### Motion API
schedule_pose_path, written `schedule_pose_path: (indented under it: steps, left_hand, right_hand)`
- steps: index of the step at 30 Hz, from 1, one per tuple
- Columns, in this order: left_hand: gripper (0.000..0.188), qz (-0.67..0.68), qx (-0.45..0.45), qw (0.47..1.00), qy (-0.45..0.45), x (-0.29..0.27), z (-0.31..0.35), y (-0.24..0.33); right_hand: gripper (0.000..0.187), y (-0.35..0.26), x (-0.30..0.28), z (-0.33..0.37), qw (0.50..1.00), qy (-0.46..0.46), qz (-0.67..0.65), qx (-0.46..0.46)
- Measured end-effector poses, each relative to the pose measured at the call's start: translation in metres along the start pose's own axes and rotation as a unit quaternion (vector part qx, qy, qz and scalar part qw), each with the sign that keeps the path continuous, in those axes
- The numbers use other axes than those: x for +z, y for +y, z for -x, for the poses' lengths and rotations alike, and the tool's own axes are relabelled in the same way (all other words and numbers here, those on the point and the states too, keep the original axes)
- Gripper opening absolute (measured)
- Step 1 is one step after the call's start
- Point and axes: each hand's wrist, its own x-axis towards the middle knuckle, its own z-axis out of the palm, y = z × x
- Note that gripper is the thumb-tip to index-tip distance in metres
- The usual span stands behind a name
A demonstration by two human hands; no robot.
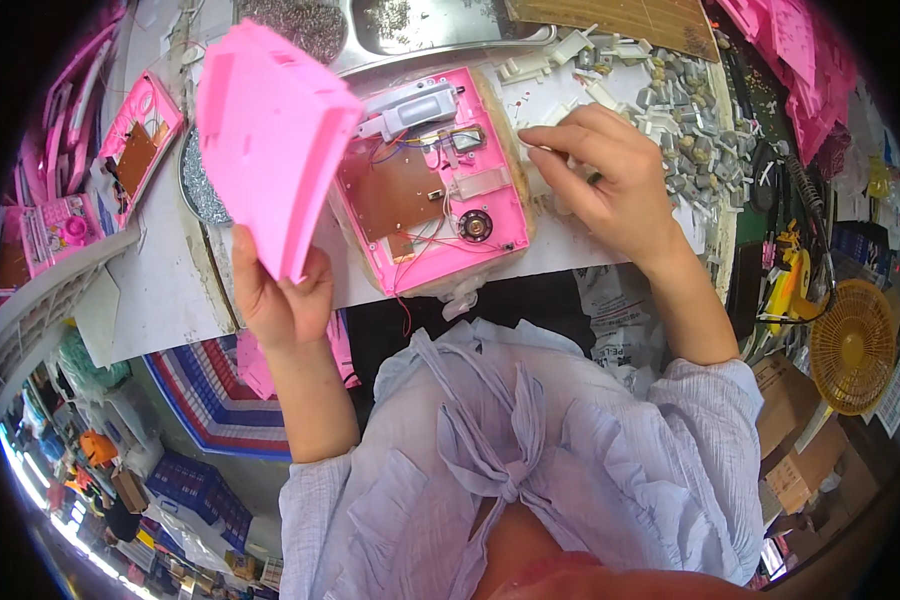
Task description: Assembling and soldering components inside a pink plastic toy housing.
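My left hand (288, 292) grips a pink plastic cover (270, 140) by its lower corner, holding it tilted above the table. Beside it lies an open pink toy casing (440, 280), on a pad wrapped in clear plastic. Inside the casing are a brown circuit board (388, 195), a small round speaker (475, 225), a grey-white plastic module (415, 110) and thin red and blue wires. To the right of the casing, my right hand (605, 170) is in the air with thumb and forefinger pinched together. Whatever they hold, if anything, is too small to make out.
Many small grey and white parts (685, 125) are heaped on the right. Metal trays (440, 30) stand at the back, one with small screws. A bowl of silvery bits (205, 185) sits behind the cover. Another pink casing (140, 145) leans at the left. A yellow round fan (853, 345) is far right.
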Motion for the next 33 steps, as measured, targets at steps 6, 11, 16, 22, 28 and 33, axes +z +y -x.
schedule_pose_path:
  steps: [6, 11, 16, 22, 28, 33]
  left_hand:
    - [0.023, -0.023, 0.017, 1.000, -0.006, 0.010, -0.001, 0.008]
    - [0.023, -0.025, 0.010, 0.999, 0.019, 0.005, 0.004, 0.005]
    - [0.031, -0.070, 0.026, 0.997, 0.029, -0.005, 0.005, 0.010]
    - [0.038, -0.308, 0.058, 0.949, -0.020, 0.033, -0.014, 0.004]
    - [0.039, -0.504, 0.060, 0.861, 0.034, 0.069, -0.030, -0.014]
    - [0.077, -0.739, 0.122, 0.661, -0.048, 0.038, -0.006, -0.023]
  right_hand:
    - [0.017, -0.007, 0.035, -0.026, 0.998, -0.006, -0.007, 0.060]
    - [0.020, -0.005, 0.048, -0.033, 0.986, -0.022, -0.049, 0.156]
    - [0.020, -0.010, 0.029, -0.027, 0.971, -0.029, -0.128, 0.199]
    - [0.028, -0.037, 0.004, -0.046, 0.899, -0.004, -0.396, 0.186]
    - [0.050, -0.033, 0.005, -0.043, 0.937, -0.002, -0.328, 0.119]
    - [0.057, -0.039, 0.008, 0.025, 0.977, -0.036, -0.154, 0.141]
